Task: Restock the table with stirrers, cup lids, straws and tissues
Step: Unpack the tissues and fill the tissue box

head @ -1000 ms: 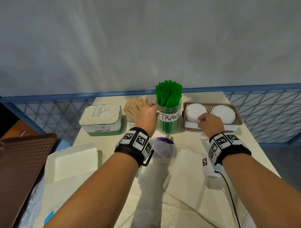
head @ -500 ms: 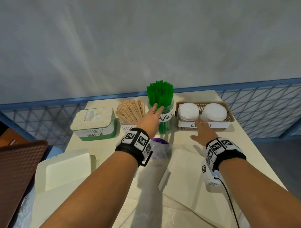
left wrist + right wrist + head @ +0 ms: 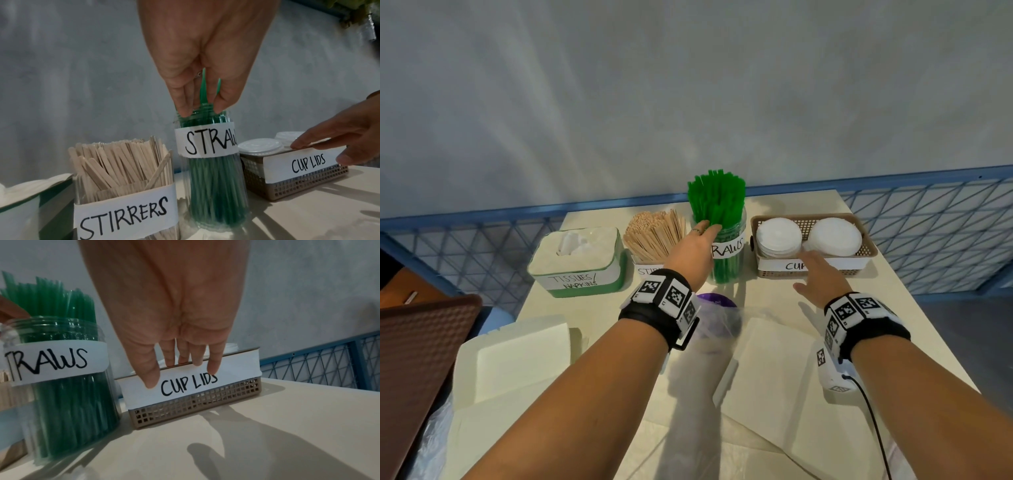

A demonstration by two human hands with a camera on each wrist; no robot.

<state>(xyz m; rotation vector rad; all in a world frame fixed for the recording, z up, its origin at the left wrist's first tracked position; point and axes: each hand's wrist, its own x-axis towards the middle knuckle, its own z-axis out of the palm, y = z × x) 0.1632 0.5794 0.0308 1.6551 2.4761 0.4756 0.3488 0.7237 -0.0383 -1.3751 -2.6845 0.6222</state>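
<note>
A clear jar point(image 3: 724, 270) labelled STRAWS holds green straws point(image 3: 717, 200) at the back of the table. My left hand point(image 3: 705, 229) reaches over it with straight fingers; in the left wrist view the fingertips point(image 3: 184, 112) touch the jar's mouth, with straws rising between them. My right hand point(image 3: 812, 262) lies flat, its fingertips point(image 3: 212, 368) on the front rim of the brown CUP LIDS basket point(image 3: 858, 272), which holds two stacks of white lids point(image 3: 779, 236). The wooden stirrers point(image 3: 654, 233) and the green tissue box point(image 3: 577, 263) stand to the left.
White foam packaging point(image 3: 517, 356) and a paper sheet point(image 3: 774, 363) lie on the near table. A plastic bag with a purple item point(image 3: 717, 303) sits under my left wrist. A brown tray point(image 3: 417, 359) is at the left. A blue mesh fence point(image 3: 928, 233) runs behind.
My left hand has uncurled from the jar's top, its fingers now straight. My right hand has let go at the lid stack, opened and drawn back to the basket's front rim.
</note>
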